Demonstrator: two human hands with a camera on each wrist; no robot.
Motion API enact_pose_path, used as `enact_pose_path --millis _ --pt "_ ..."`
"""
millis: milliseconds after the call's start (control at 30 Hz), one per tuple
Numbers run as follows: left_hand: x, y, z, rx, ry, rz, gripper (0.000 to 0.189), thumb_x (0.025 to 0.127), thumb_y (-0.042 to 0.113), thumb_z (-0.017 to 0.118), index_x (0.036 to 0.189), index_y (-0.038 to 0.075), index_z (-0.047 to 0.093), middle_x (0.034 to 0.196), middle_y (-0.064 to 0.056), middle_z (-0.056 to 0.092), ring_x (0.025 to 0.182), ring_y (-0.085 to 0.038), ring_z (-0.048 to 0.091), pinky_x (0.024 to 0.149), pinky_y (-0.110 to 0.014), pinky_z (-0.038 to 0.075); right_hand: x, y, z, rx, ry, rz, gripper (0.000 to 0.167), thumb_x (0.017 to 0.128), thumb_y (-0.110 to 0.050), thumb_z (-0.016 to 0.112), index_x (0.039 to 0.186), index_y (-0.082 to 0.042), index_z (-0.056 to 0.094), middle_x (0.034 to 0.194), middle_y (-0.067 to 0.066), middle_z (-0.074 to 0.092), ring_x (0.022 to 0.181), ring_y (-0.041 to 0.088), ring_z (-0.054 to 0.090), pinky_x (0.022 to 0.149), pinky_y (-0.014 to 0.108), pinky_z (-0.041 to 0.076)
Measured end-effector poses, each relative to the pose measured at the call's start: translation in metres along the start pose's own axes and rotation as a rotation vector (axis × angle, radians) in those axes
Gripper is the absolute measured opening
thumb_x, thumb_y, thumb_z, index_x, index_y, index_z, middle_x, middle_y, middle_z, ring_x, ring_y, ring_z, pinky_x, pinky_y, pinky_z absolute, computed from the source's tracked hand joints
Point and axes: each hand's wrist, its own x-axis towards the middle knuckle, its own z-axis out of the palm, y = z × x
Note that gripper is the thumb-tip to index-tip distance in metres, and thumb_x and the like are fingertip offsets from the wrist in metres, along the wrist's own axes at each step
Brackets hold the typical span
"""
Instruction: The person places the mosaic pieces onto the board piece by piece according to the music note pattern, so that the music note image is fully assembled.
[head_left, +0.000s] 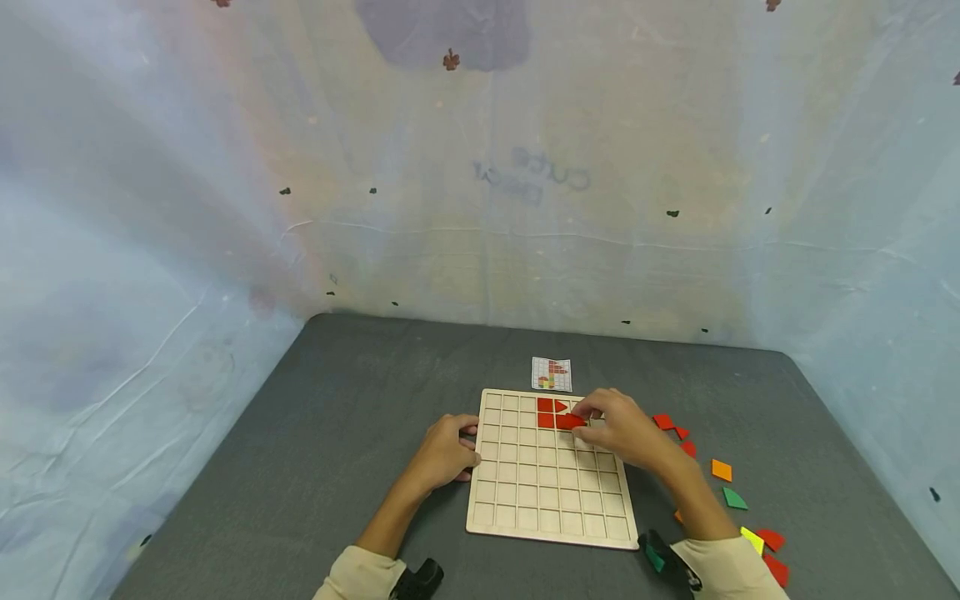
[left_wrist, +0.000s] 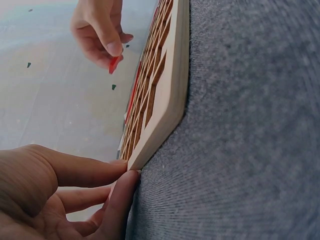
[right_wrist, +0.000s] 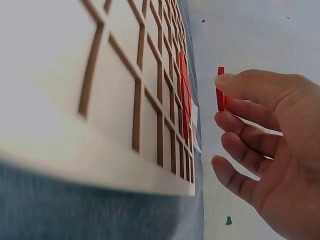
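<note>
A square wooden grid board [head_left: 551,538] lies on the grey table. My left hand [head_left: 442,452] pinches its left edge between thumb and fingers, as the left wrist view shows close up. Thumb and forefinger of my right hand [head_left: 624,427] hold a thin red tile [right_wrist: 220,89] on edge, raised over the upper right part of the board. Several red tiles [head_left: 545,420] sit in cells of the top two rows, some squared and some pointed. The right fingers partly cover that area in the head view.
Behind the board lies a small printed card [head_left: 551,374] with a coloured grid pattern. Loose tiles are scattered to the right: red pieces [head_left: 663,422], an orange square [head_left: 722,470], a green piece [head_left: 734,498] and a yellow one [head_left: 752,540], partly behind the right forearm.
</note>
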Motion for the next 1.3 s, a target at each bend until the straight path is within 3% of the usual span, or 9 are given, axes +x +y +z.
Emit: enact_pose_path --millis 433,700,1000,1300 --pt "0.000 -0.001 -0.001 -0.005 -0.005 -0.008 0.063 0.080 -0.010 0.071 0.142 -0.009 0.059 0.126 -0.020 0.060 0.099 -0.025 0.067 0.056 -0.033 0.063 0.014 -0.009 0.018 0.015 -0.091 0.041 0.024 0.092 -0.017 0.083 0.112 -0.004 0.077 0.095 0.000 0.065 0.085 0.014 0.055 0.072 0.030 0.050" --pt "0.000 0.000 0.000 -0.001 0.001 -0.009 0.063 0.080 -0.011 0.072 0.142 -0.009 0.060 0.126 -0.021 0.060 0.098 -0.024 0.066 0.056 -0.032 0.063 0.014 -0.015 0.022 0.029 -0.130 -0.016 0.017 0.093 -0.012 0.081 0.107 -0.003 0.077 0.092 -0.001 0.066 0.081 0.011 0.056 0.070 0.026 0.051" --pt "0.000 0.001 0.000 -0.008 -0.007 -0.008 0.063 0.080 -0.011 0.071 0.142 -0.009 0.060 0.125 -0.019 0.062 0.097 -0.023 0.064 0.055 -0.033 0.063 0.017 -0.019 0.029 -0.008 -0.126 -0.030 0.014 0.091 -0.007 0.079 0.104 -0.004 0.078 0.087 -0.004 0.065 0.078 0.008 0.057 0.070 0.025 0.052" --pt "0.000 0.001 0.000 0.002 -0.003 -0.013 0.063 0.081 -0.010 0.071 0.143 -0.009 0.060 0.126 -0.020 0.061 0.097 -0.024 0.065 0.055 -0.032 0.063 0.017 -0.018 0.033 -0.009 -0.117 -0.039 0.020 0.091 -0.006 0.080 0.110 -0.002 0.077 0.091 -0.002 0.066 0.084 0.010 0.057 0.074 0.028 0.054"
